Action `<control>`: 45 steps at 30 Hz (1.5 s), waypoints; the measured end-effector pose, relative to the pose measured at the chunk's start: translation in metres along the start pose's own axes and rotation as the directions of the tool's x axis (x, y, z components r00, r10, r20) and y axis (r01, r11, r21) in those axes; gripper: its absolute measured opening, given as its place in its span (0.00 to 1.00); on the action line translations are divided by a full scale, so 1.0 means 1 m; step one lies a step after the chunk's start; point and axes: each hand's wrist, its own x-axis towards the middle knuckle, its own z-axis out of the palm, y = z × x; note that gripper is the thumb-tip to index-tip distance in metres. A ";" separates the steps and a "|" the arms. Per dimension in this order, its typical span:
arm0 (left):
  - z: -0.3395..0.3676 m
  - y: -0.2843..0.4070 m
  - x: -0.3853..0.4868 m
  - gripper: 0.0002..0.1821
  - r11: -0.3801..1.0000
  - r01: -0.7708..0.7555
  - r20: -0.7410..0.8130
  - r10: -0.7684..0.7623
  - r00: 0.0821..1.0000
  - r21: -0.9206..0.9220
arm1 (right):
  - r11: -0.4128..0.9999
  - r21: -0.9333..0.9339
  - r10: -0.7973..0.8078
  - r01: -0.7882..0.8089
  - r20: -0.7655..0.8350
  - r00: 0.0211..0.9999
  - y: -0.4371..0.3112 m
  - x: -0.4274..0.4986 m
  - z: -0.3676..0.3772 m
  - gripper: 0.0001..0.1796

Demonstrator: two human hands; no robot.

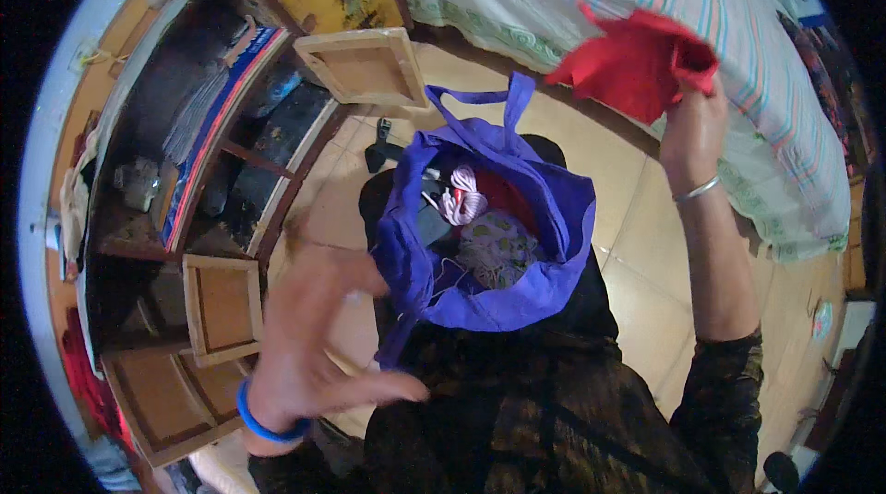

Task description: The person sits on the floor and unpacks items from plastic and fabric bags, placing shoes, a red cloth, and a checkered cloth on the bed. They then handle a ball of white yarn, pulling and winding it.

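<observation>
A purple cloth bag (498, 310) sits on my lap, its mouth wide and its handles flopped toward the far side. Inside it I see a bundle of pale pink cord (464, 200), a ball of greyish yarn (498, 248) with loose strands, and some dark red material partly in shadow. My right hand (692, 131), raised to the right of the bag, grips a piece of red cloth (633, 65) beside the bed. At the bag's left side, my left hand (311, 335) is blurred, its thumb and fingers spread; its fingertips are close to the bag's edge.
Cabinet doors (360, 68) of wood stand ajar on the left, with another door (223, 307) nearer me. Shelves behind them hold folded items and a dark blue board (214, 127). A striped sheet (775, 106) drapes the bed on the right. Pale tiles (644, 217) cover the floor.
</observation>
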 end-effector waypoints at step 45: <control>-0.087 -0.032 -0.002 0.25 0.574 -0.187 -0.018 0.287 0.958 -0.797 | 0.865 0.031 0.492 -0.501 0.145 0.859 0.164 -0.137 -0.156 0.13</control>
